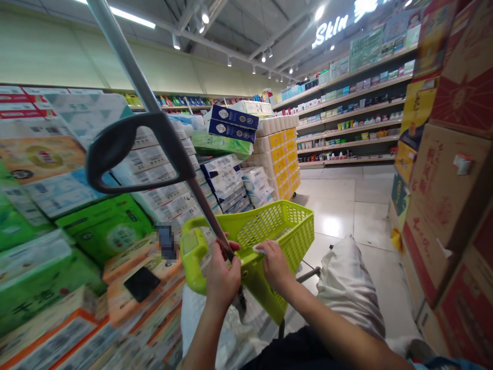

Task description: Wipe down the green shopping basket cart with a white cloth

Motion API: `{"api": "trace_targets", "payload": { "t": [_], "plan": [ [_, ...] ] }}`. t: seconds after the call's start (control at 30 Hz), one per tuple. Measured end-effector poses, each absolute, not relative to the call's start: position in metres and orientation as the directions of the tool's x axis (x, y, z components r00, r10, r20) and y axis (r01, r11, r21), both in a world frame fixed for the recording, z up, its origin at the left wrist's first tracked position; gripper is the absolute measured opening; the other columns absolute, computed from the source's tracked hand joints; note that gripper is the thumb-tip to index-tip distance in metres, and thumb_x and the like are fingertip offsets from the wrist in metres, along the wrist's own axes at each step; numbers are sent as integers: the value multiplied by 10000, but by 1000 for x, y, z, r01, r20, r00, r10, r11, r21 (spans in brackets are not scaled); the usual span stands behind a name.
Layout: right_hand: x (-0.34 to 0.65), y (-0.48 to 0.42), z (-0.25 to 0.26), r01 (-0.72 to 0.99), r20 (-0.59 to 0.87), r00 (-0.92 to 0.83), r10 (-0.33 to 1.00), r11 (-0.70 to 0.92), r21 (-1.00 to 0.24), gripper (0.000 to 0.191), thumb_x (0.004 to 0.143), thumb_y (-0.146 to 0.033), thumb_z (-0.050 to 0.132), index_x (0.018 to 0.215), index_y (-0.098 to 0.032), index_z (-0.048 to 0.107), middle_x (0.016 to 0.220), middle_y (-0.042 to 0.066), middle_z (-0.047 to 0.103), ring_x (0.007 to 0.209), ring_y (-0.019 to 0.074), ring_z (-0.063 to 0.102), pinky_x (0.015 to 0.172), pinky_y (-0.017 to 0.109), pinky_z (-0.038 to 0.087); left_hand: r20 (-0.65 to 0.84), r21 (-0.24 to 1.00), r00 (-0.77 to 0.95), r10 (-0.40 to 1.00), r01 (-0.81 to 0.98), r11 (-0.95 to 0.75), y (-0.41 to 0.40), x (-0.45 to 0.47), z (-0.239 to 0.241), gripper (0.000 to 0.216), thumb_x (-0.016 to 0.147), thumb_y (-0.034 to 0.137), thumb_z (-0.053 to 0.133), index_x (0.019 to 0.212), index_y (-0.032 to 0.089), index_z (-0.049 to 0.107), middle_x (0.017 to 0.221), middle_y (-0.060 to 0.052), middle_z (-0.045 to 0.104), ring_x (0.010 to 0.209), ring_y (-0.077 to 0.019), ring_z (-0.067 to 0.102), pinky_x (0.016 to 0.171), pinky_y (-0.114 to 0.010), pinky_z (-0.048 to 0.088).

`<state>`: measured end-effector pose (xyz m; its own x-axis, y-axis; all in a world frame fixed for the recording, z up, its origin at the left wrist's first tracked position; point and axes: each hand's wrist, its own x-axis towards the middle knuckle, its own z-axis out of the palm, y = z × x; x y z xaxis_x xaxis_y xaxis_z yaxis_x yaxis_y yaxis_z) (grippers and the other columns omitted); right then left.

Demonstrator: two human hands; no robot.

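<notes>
My left hand (222,275) is wrapped around the lower part of a grey metal pole (204,203) that slants up to the left. A dark grey loop handle (181,149) sits partway up this pole. My right hand (276,268) is closed on a small white cloth or tissue (260,250), pressed against the near rim of a lime-green shopping cart basket (300,234). The basket has perforated walls and a rounded green handle part (194,257) at the left. The pole's lower end is partly hidden behind my left hand and forearm.
Stacked tissue packs (115,226) fill the left side, with a black flat object (142,283) lying on them. Cardboard boxes (435,190) rise at the right. Product shelves (346,118) stand beyond the tiled floor (335,200). My trousered leg (348,282) is beside the cart.
</notes>
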<state>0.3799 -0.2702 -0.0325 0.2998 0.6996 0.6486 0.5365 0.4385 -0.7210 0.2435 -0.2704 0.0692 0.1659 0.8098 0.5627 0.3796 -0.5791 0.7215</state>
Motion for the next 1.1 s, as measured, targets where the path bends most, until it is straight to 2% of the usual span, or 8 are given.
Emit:
{"api": "trace_targets", "payload": {
  "t": [0.17, 0.27, 0.47, 0.67, 0.77, 0.93, 1.1],
  "plan": [
    [354, -286, -17, 557, 742, 117, 660, 575, -600, 496, 661, 21, 448, 1065, -218, 609, 1091, 68, 621, 1120, 223, 507, 1077, 464, 334, 582, 690, 154, 798, 425, -585, -274, 245, 67, 299, 722, 156, 537, 1004, 231, 473, 945, -14, 609, 938, -196, 617, 955, -396, 443],
    [364, -286, -22, 594, 769, 67, 636, 593, -543, 488, 703, 26, 428, 1085, -219, 609, 1091, 61, 624, 1090, 202, 518, 1067, 435, 346, 597, 661, 167, 784, 452, -599, -276, 245, 66, 244, 732, 155, 506, 964, 224, 474, 991, -30, 608, 992, -197, 612, 959, -400, 450],
    [380, -279, -36, 632, 724, 236, 648, 464, -621, 501, 685, 51, 376, 1051, -193, 616, 1046, 83, 625, 1076, 216, 507, 1017, 442, 387, 602, 644, 159, 782, 482, -594, -279, 246, 66, 269, 732, 146, 495, 987, 227, 473, 987, -35, 614, 996, -197, 619, 950, -404, 471],
    [357, -294, -25, 598, 793, 102, 601, 600, -531, 492, 727, 12, 424, 1135, -215, 579, 1125, 64, 611, 1124, 202, 497, 1085, 444, 321, 617, 624, 138, 775, 515, -589, -282, 246, 67, 232, 726, 157, 496, 943, 229, 461, 969, -27, 614, 976, -196, 628, 934, -401, 477],
    [368, -292, -29, 617, 809, 55, 585, 618, -488, 504, 731, 23, 405, 1135, -220, 582, 1117, 60, 613, 1111, 194, 506, 1068, 423, 345, 610, 629, 152, 778, 504, -592, -283, 245, 66, 259, 732, 151, 493, 977, 227, 460, 942, -18, 609, 943, -181, 631, 927, -386, 482],
    [374, -286, -33, 633, 764, 184, 619, 520, -573, 498, 691, 46, 384, 1059, -205, 607, 1052, 73, 622, 1070, 207, 512, 992, 412, 405, 612, 614, 143, 778, 533, -582, -285, 245, 66, 256, 731, 152, 497, 972, 232, 462, 956, -20, 609, 923, -185, 634, 906, -394, 493],
    [352, -297, -19, 586, 799, 108, 591, 612, -532, 419, 762, -8, 439, 1088, -216, 599, 1095, 67, 627, 1075, 200, 522, 1026, 407, 380, 593, 628, 129, 795, 544, -556, -288, 247, 68, 271, 725, 175, 512, 982, 232, 448, 920, -5, 606, 862, -181, 643, 894, -401, 497]
  ]
}}
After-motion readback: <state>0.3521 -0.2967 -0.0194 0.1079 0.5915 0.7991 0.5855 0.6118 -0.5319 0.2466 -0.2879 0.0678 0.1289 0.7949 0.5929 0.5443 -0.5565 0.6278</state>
